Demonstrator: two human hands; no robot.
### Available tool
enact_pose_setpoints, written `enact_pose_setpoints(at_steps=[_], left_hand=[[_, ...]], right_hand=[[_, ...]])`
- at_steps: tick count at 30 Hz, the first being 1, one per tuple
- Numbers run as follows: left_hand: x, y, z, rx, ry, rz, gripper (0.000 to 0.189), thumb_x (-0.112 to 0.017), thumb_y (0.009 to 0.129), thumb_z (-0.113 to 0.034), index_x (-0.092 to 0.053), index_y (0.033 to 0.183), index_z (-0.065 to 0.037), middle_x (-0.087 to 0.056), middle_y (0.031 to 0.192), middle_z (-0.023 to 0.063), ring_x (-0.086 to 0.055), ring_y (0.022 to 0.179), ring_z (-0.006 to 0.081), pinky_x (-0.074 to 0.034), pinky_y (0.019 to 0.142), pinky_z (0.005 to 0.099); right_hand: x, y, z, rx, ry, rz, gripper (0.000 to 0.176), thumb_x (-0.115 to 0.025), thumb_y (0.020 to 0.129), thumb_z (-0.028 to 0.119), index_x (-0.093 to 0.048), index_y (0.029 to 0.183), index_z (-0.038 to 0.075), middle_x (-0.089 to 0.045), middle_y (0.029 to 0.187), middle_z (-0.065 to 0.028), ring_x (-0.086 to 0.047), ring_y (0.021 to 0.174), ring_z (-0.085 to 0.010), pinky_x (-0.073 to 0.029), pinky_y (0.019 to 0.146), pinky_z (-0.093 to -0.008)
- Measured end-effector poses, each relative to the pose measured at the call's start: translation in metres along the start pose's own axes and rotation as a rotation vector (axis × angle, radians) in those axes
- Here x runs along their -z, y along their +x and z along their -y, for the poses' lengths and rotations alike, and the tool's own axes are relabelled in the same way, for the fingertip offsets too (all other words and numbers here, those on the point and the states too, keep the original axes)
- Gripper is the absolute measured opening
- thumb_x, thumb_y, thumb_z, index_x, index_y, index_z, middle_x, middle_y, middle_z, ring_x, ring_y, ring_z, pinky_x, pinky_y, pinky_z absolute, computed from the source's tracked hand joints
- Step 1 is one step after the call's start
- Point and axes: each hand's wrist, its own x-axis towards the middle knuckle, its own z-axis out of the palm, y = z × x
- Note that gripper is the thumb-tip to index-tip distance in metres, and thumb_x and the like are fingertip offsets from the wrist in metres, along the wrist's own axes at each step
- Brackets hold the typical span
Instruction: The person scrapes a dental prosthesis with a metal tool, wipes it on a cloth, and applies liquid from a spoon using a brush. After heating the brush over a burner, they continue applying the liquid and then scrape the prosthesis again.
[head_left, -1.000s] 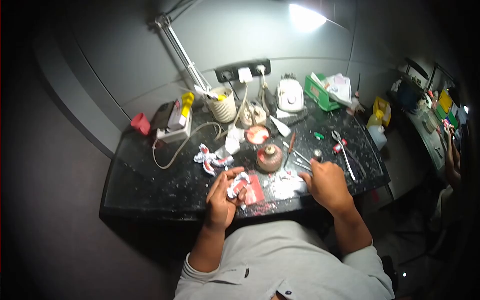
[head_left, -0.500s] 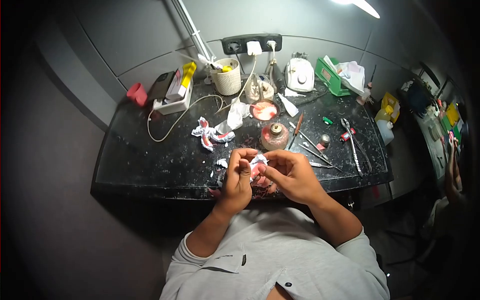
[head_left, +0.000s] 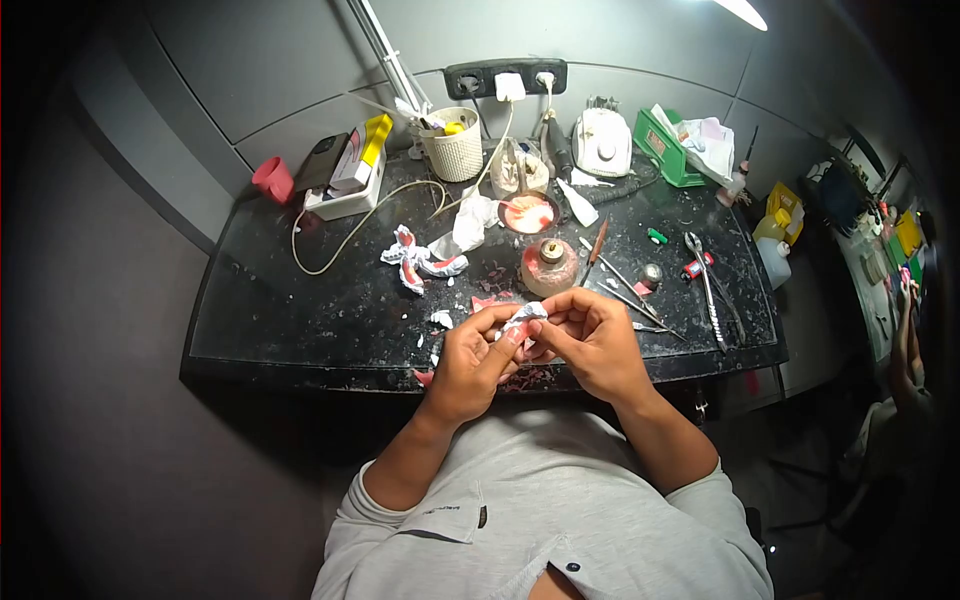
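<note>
**Shifted up the bench: small cast now pinched in both hands**

Head view. Has brought the right hand off the metal tools of a second ago and across to the left hand. Since half a second ago, has nudged the pair slightly toward the round reddish-brown spirit lamp. Pinches the small white-and-pink plaster dental cast between the fingertips of both hands, thumbs pressed in on it. Holds it just above the near part of the black speckled stone worktop, in front of the lamp and apart from it.

Looks mid-way by judgement: keeps the piece in hand rather than set down, with white crumbs and pink wax scraps already strewn beneath it, a likely sign of trimming done. Shows no tool in either hand, so seems to be working or checking by finger alone. Leaves a second white-and-pink cast lying left of the lamp, well clear of the hands.

Reads chalky and matte on the white plaster, smooth and waxy on the pink. Shows slim, shiny steel in the hand instruments fanned out right of the lamp, and a glossy, flecked finish on the worktop. Shows soft pink fill in the shallow round dish behind the lamp, and a ribbed weave on the cream cup at the back.
</note>
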Motion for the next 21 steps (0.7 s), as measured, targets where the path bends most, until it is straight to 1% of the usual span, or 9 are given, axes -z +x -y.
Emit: enact_pose_setpoints(at_steps=[3, 7, 10, 13, 15, 16, 17, 19, 21], left_hand=[[0.001, -0.003, 0.004, 0.066, -0.068, -0.014, 0.029, -0.054, 0.103, -0.008, -0.055, 0.129, 0.007, -0.06, 0.082, 0.0023, -0.046, 0.062, 0.0006, -0.036, 0.053, 0.0175], [-0.001, -0.005, 0.007, 0.078, -0.038, -0.015, 0.03, -0.055, 0.103, -0.007, -0.055, 0.13, 0.007, -0.06, 0.081, 0.0019, -0.046, 0.062, 0.0007, -0.036, 0.052, 0.0173], [-0.008, -0.007, 0.011, 0.034, 0.053, -0.055, 0.03, -0.055, 0.102, -0.006, -0.055, 0.13, 0.007, -0.061, 0.082, 0.0016, -0.048, 0.063, 0.001, -0.038, 0.053, 0.0174], [-0.015, -0.008, 0.012, -0.027, 0.139, -0.084, 0.029, -0.056, 0.102, -0.005, -0.056, 0.128, 0.007, -0.062, 0.084, 0.0015, -0.049, 0.065, 0.0007, -0.039, 0.054, 0.0175], [-0.021, -0.01, 0.013, -0.083, 0.21, -0.104, 0.026, -0.055, 0.101, -0.004, -0.057, 0.124, 0.007, -0.063, 0.086, 0.0021, -0.05, 0.066, 0.0001, -0.038, 0.054, 0.0177], [-0.017, -0.013, 0.011, -0.009, 0.275, -0.074, 0.022, -0.055, 0.101, -0.004, -0.056, 0.121, 0.007, -0.064, 0.088, 0.0032, -0.051, 0.067, 0.0001, -0.039, 0.054, 0.0182], [-0.015, -0.014, 0.009, -0.012, 0.276, -0.074, 0.022, -0.055, 0.101, -0.004, -0.056, 0.121, 0.007, -0.064, 0.088, 0.0032, -0.051, 0.067, 0.0001, -0.039, 0.054, 0.0182], [-0.014, -0.014, 0.005, 0.03, 0.223, 0.011, 0.021, -0.055, 0.101, -0.004, -0.056, 0.119, 0.006, -0.064, 0.09, 0.0039, -0.052, 0.067, 0.0007, -0.041, 0.054, 0.0185], [-0.012, -0.014, 0.009, 0.036, 0.226, 0.015, 0.022, -0.056, 0.101, -0.005, -0.055, 0.12, 0.006, -0.064, 0.091, 0.0042, -0.053, 0.068, 0.0011, -0.042, 0.054, 0.0185]], right_hand=[[0.005, 0.0, -0.002, -0.014, 0.027, 0.018, 0.018, -0.067, 0.094, -0.002, -0.061, 0.109, -0.01, -0.071, 0.096, -0.0141, -0.072, 0.08, -0.0156, -0.062, 0.07, -0.0261], [0.011, 0.001, -0.006, -0.073, 0.011, 0.041, 0.015, -0.068, 0.093, -0.002, -0.063, 0.105, -0.01, -0.072, 0.094, -0.0146, -0.072, 0.078, -0.0158, -0.062, 0.068, -0.0261], [0.014, -0.002, -0.015, -0.009, 0.058, 0.031, 0.014, -0.069, 0.092, -0.002, -0.064, 0.102, -0.01, -0.072, 0.091, -0.0147, -0.072, 0.076, -0.0164, -0.062, 0.067, -0.0264], [0.014, -0.006, -0.013, -0.003, 0.084, 0.036, 0.011, -0.068, 0.093, 0.0, -0.064, 0.1, -0.009, -0.072, 0.086, -0.0123, -0.071, 0.073, -0.0133, -0.061, 0.066, -0.0249], [0.015, -0.009, -0.012, -0.008, 0.083, 0.045, 0.011, -0.069, 0.093, 0.0, -0.065, 0.099, -0.008, -0.072, 0.085, -0.0123, -0.071, 0.072, -0.0135, -0.061, 0.065, -0.0251], [0.015, -0.01, -0.011, -0.015, 0.082, 0.047, 0.01, -0.069, 0.093, 0.0, -0.065, 0.097, -0.008, -0.072, 0.084, -0.0122, -0.072, 0.072, -0.0137, -0.061, 0.064, -0.0253], [0.016, -0.011, -0.01, -0.013, 0.081, 0.049, 0.01, -0.069, 0.093, 0.0, -0.065, 0.097, -0.008, -0.072, 0.084, -0.0122, -0.072, 0.072, -0.0137, -0.061, 0.064, -0.0253], [0.017, -0.014, -0.008, -0.024, 0.02, 0.058, 0.01, -0.069, 0.093, 0.001, -0.065, 0.096, -0.008, -0.072, 0.082, -0.0114, -0.072, 0.071, -0.0138, -0.062, 0.064, -0.0254], [0.018, -0.016, -0.008, -0.045, -0.003, 0.055, 0.01, -0.069, 0.093, 0.001, -0.065, 0.096, -0.008, -0.072, 0.082, -0.0113, -0.072, 0.072, -0.0139, -0.062, 0.064, -0.0256]])
